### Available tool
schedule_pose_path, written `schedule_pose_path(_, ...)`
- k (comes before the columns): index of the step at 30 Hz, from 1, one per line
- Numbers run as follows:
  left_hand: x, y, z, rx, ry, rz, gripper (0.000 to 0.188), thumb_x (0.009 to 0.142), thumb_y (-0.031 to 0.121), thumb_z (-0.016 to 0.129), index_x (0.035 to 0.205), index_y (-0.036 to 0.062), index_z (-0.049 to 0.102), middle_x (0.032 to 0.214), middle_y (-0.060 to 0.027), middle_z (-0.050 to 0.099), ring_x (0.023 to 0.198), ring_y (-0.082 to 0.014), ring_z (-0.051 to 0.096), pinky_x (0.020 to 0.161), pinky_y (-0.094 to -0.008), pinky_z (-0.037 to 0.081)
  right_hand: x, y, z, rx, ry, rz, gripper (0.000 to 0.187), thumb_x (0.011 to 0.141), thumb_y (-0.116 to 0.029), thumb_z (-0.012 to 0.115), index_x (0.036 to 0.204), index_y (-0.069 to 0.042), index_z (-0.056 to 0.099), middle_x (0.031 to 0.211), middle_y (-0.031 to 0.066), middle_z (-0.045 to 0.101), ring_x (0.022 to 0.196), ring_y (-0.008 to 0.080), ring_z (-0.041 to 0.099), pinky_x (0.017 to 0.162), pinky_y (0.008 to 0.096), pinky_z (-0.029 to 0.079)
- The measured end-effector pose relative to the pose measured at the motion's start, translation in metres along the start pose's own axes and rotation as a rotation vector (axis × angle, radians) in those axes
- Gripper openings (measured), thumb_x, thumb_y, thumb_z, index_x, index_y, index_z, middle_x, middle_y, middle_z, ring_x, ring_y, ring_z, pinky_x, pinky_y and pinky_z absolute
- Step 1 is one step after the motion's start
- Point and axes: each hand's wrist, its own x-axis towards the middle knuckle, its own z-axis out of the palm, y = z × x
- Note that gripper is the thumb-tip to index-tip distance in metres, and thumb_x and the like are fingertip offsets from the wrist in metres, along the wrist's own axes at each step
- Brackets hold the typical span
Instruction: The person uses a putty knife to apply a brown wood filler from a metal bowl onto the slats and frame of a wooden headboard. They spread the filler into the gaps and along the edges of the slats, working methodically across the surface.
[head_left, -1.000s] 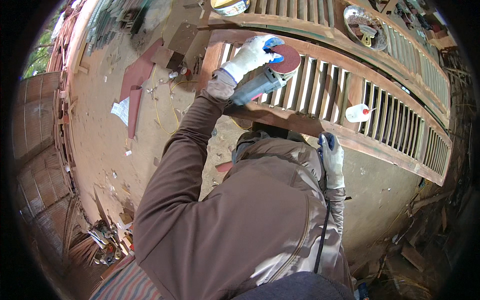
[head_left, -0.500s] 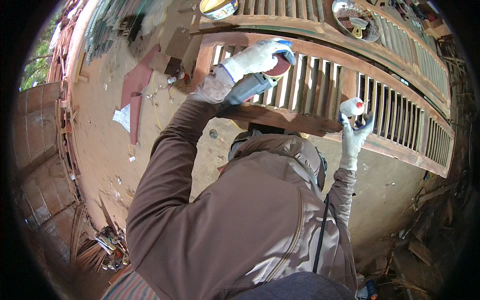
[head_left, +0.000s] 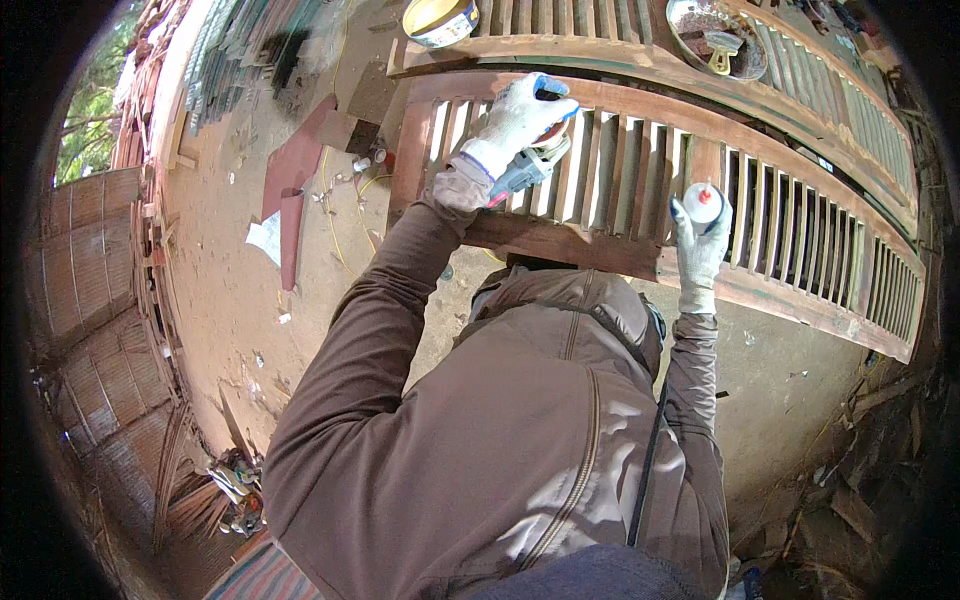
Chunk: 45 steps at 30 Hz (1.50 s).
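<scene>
The small white plastic bottle with a red tip [head_left: 704,208] lies over the middle of the brown slatted wooden panel [head_left: 570,240]. Sound handling calls for a light, even squeeze, with the tip aimed clear of the body, and for fingers well off the working edge of the grey-blue angle grinder [head_left: 523,172]. The white-gloved right hand [head_left: 702,240] clasps the bottle between thumb and fingers, forearm extended forward. The white-gloved left hand [head_left: 518,120] arches over the grinder's head, elbow out, fingers curled; whether they press on it cannot be told.
</scene>
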Motion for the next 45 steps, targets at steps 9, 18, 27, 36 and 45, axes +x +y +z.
schedule_pose_path(9,0.008,-0.013,-0.025,-0.483,-0.261,0.017,0.027,0.097,0.014,0.062,0.12,0.0006,0.07,0.12,-0.006,0.071,0.11,-0.0117,0.064,0.1,-0.0257,0.048,0.031,-0.132,0.016,-0.339,-0.28,-0.255,0.072,0.079,-0.045,0.082,0.137,-0.012,0.057,0.118,0.0114,0.068,0.105,0.0331,0.066,0.089,0.0441,0.052)
schedule_pose_path(18,0.0,-0.016,-0.033,-0.517,-0.315,0.05,0.032,0.097,0.013,0.06,0.127,0.0021,0.068,0.141,-0.01,0.06,0.13,-0.0189,0.056,0.112,-0.0306,0.042,0.072,-0.157,0.038,-0.701,-0.317,-0.496,0.072,0.077,-0.051,0.079,0.139,-0.018,0.059,0.11,0.0091,0.07,0.101,0.0323,0.066,0.087,0.0474,0.051)
schedule_pose_path(27,-0.023,0.002,-0.028,-0.408,-0.269,0.121,0.053,0.094,0.022,0.069,0.141,0.0039,0.055,0.141,-0.008,0.058,0.126,-0.016,0.055,0.104,-0.0282,0.044,0.088,-0.179,0.037,-0.882,-0.381,-0.593,0.064,0.081,-0.045,0.076,0.139,-0.024,0.059,0.109,0.0056,0.068,0.106,0.0296,0.062,0.085,0.0456,0.047)
schedule_pose_path(36,-0.026,0.005,-0.025,-0.47,-0.303,0.136,0.044,0.096,0.014,0.064,0.137,0.0,0.059,0.146,-0.0099,0.054,0.135,-0.0177,0.049,0.115,-0.0304,0.037,0.077,-0.181,0.015,-0.836,-0.411,-0.513,0.063,0.078,-0.04,0.079,0.136,-0.023,0.06,0.108,0.007,0.07,0.109,0.0285,0.063,0.087,0.0468,0.046)
schedule_pose_path(45,-0.027,0.004,-0.025,-0.407,-0.265,0.217,0.055,0.092,0.025,0.073,0.14,0.0036,0.057,0.14,-0.0083,0.059,0.131,-0.0166,0.052,0.11,-0.029,0.038,0.048,-0.185,-0.006,-0.831,-0.469,-0.434,0.063,0.079,-0.039,0.079,0.137,-0.023,0.059,0.11,0.0072,0.068,0.109,0.0275,0.062,0.086,0.0453,0.046)
